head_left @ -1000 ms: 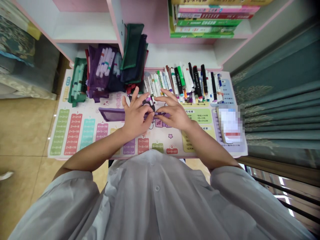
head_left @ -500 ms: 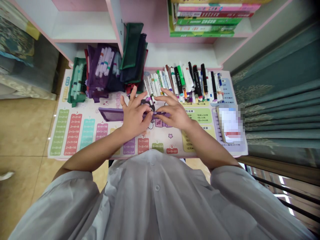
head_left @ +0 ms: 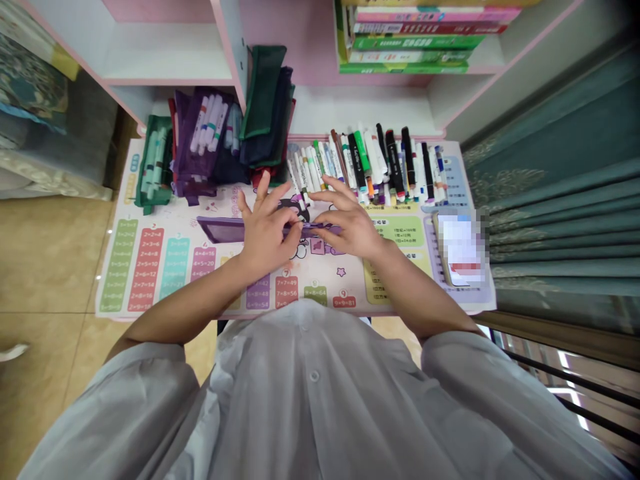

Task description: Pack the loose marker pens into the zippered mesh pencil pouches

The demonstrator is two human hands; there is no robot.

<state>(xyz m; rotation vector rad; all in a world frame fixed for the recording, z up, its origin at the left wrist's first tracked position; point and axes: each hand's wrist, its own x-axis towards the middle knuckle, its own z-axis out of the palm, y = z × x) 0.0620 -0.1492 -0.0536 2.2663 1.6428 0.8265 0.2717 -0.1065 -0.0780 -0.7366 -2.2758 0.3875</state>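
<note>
A flat purple mesh pouch (head_left: 223, 230) lies across the desk in front of me, its middle and right part largely covered by my hands. My left hand (head_left: 270, 230) pinches the pouch's upper edge between thumb and index finger, with the other fingers raised and spread. At the pouch's right end, my right hand (head_left: 350, 223) grips the same edge between thumb and fingers. What sits right under the fingertips, perhaps the zipper, is too small to make out. Just beyond my hands is a row of markers (head_left: 360, 163) with white, black and green bodies.
Filled purple (head_left: 187, 163) and green (head_left: 150, 177) pouches lie at the back left. Green and dark blue pouches (head_left: 265, 100) are stacked against the shelf divider. A phone (head_left: 457, 247) rests on the right. Books (head_left: 415, 43) fill the shelf above; a curtain (head_left: 555, 180) hangs to the right.
My left hand has shifted slightly left along the pouch's edge, away from my right hand. The right hand stays in place.
</note>
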